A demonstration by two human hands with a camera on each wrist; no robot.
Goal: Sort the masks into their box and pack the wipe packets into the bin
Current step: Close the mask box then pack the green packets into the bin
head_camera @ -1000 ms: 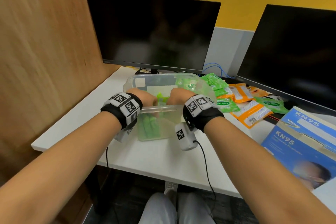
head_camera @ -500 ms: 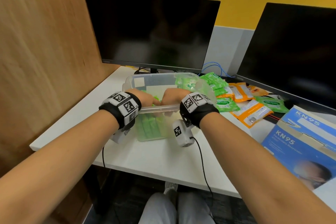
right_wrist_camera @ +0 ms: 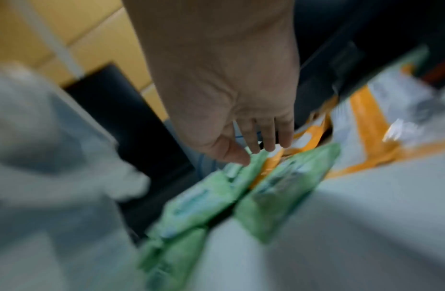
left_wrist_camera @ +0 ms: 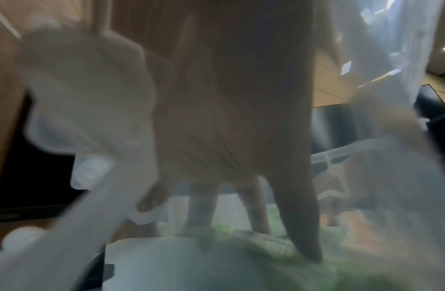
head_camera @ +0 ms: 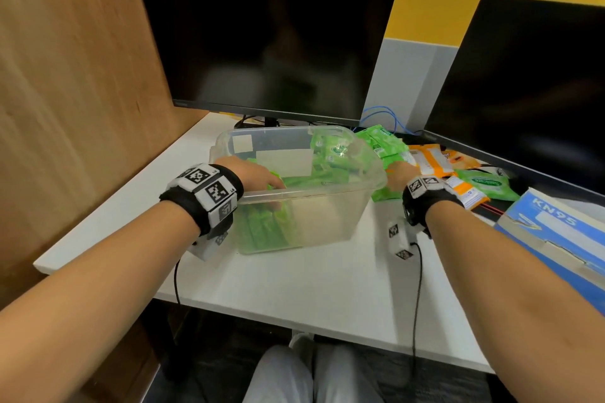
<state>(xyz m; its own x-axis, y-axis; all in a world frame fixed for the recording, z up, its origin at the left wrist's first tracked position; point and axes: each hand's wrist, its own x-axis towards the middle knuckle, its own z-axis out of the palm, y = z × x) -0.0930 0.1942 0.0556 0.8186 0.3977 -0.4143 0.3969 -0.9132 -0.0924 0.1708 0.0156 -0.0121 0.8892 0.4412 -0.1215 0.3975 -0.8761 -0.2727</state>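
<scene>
A clear plastic bin point(head_camera: 327, 222) stands on the white desk with several green wipe packets point(head_camera: 262, 232) inside. My left hand point(head_camera: 258, 178) is inside the bin at its near left; its straight fingers point(left_wrist_camera: 259, 226) press down on the green packets point(left_wrist_camera: 266, 244). My right hand point(head_camera: 397, 175) is outside the bin, at its right wall. It hovers with loose, extended fingers point(right_wrist_camera: 251, 149) just over loose green wipe packets point(right_wrist_camera: 216, 196) and holds nothing. Orange mask packets point(head_camera: 432, 160) lie mixed with more green packets point(head_camera: 487, 186) to the right. The blue KN95 mask box point(head_camera: 556, 232) sits at the far right.
Two dark monitors point(head_camera: 262, 42) point(head_camera: 523, 91) stand close behind the bin and the pile. A wooden partition point(head_camera: 65, 108) closes the left side. Blue cables point(head_camera: 383, 114) run behind the packets. The desk's front edge point(head_camera: 294, 321) is near my lap.
My right hand has come out of the bin and moved right, over the loose packets. My left hand stays inside the bin on the green packets.
</scene>
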